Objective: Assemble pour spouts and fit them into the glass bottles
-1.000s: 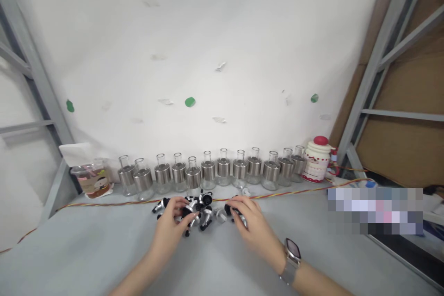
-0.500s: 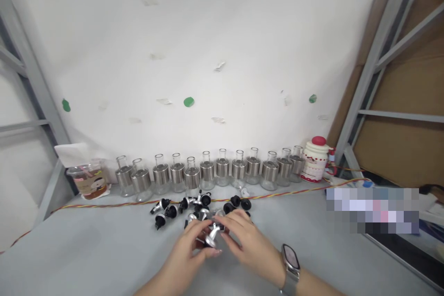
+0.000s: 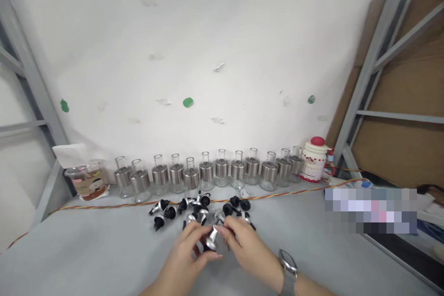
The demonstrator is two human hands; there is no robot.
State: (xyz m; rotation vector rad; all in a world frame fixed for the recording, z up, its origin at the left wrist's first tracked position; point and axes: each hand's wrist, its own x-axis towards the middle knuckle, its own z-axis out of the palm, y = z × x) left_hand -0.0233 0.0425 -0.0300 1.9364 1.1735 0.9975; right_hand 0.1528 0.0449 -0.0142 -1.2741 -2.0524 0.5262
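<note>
My left hand (image 3: 189,252) grips a silver bottle pourer (image 3: 211,240) by its base, with the black stopper pointing down and the spout up. At the top of the spout, the thumb and fingers of my right hand (image 3: 248,243) are pinched together; whatever small part they cover is hidden. Just beyond my hands lies a loose pile of more silver-and-black pourers (image 3: 203,215), partly hidden by my fingers. Several black stopper pieces (image 3: 244,204) lie to the right of that pile.
Glass bottles with steel bands (image 3: 191,176) line the wall. A yellow-and-red twisted cord (image 3: 132,204) runs across the grey table (image 3: 86,245). At the left stands a plastic cup of brown drink (image 3: 99,193), at the right a white jar with a red lid (image 3: 314,162).
My right hand has drawn in its fingers and now pinches at the spout. The pourer in my left hand has tipped more upright.
</note>
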